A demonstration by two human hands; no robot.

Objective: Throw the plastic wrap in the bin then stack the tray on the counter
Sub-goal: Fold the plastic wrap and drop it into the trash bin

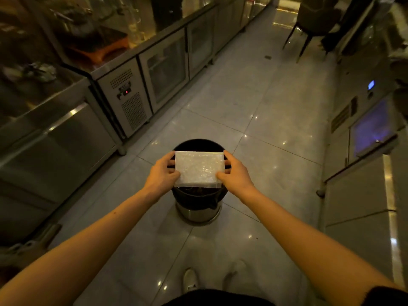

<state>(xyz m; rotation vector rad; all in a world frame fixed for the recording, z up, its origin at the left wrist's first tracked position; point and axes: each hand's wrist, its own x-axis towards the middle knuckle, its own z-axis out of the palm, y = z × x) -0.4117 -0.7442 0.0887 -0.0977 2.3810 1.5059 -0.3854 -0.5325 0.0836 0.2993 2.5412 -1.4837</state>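
Two hands, left hand (164, 173) and right hand (235, 174), are clamped on the tray's (199, 169) short ends; it's white, rectangular, crinkly-shiny with plastic wrap, held right over the bin (198, 202).

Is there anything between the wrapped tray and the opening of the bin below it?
Nothing visible. Left hand and right hand hold the wrapped tray directly above the open bin.

dim, warm-toned wide-angle shot
small ceiling lights glinted off the glossy floor (254, 102); edges bowed and blurred, the left bench (66, 69) murky.
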